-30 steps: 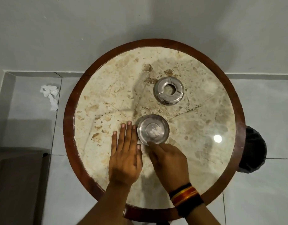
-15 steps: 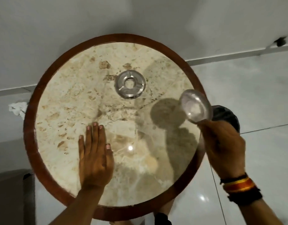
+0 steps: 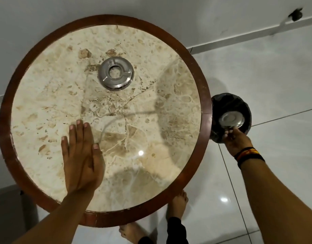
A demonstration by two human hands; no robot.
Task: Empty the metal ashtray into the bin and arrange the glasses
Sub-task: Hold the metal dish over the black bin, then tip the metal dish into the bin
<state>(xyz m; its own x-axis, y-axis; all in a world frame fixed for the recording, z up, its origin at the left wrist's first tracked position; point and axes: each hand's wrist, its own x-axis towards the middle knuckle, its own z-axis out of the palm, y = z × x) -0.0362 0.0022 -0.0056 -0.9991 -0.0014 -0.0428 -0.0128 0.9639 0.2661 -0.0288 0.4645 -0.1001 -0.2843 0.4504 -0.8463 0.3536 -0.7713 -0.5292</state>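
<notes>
Emptying: right hand (image 3: 237, 140) pinches the ashtray bowl (image 3: 231, 120) over the bin (image 3: 239, 104).
Left hand (image 3: 81, 155): spread flat on the table (image 3: 102, 218).
Left: refit ashtray lid (image 3: 116, 75); no glasses visible.

Table (image 3: 25, 110): cream-beige marble top, brown veins and blotches, red-brown rim. Ashtray lid (image 3: 116, 76) at 12 o'clock: silver. Bin (image 3: 222, 101) at 3 o'clock: black. Wristbands (image 3: 248, 154): black, red, yellow. Floor (image 3: 274, 85): pale grey.

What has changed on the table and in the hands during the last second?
The right hand picked the metal ashtray bowl up from the round table and carried it to the right, where it now holds it turned over above the black bin. The ashtray lid stayed in place on the table, and the left hand stayed flat on the marble.
</notes>
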